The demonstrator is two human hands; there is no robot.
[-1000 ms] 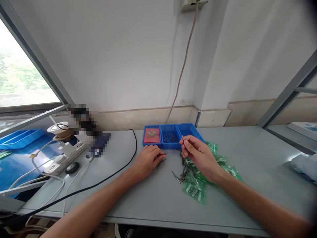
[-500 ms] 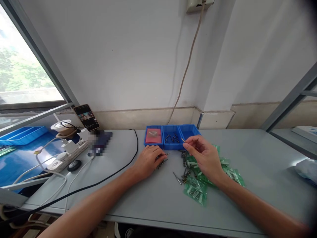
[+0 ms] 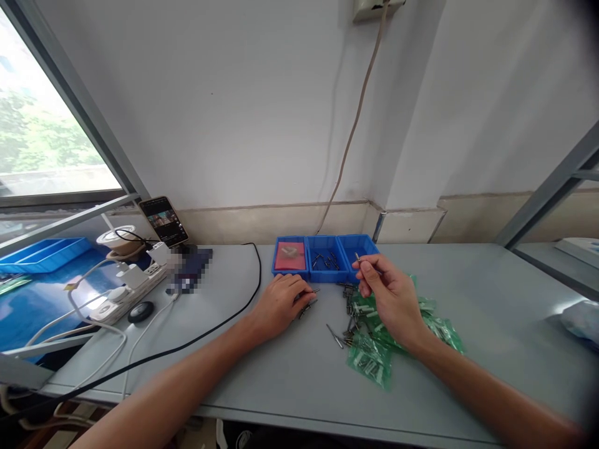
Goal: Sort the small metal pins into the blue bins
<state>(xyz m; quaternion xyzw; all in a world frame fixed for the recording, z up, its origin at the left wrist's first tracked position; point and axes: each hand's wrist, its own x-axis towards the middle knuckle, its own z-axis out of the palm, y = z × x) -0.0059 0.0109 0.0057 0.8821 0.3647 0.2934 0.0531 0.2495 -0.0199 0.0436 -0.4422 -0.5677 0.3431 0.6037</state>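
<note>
My right hand (image 3: 392,293) is closed in a pinch around a small thin metal pin (image 3: 358,256), raised in front of the right blue bin. My left hand (image 3: 281,304) rests on the table with curled fingers, a thin metal pin (image 3: 317,290) poking out at its thumb and fingertips. Another dark metal pin (image 3: 306,308) lies just beside that thumb. Below my right hand is a pile of loose metal pins (image 3: 350,305) and green plastic bags (image 3: 372,362) filled with more. A single pin (image 3: 334,336) lies apart in front of the pile.
Three joined blue bins (image 3: 327,275) stand near the wall; a pink packet (image 3: 290,257) fills the left one, and several pins lie in the middle one. A black cable (image 3: 201,337) crosses the table. On the left are a power strip (image 3: 135,292), a phone (image 3: 163,221) and a cup (image 3: 116,240).
My right hand has shifted slightly right, and the pin in its pinch now points more upward. My left hand has stayed in place.
</note>
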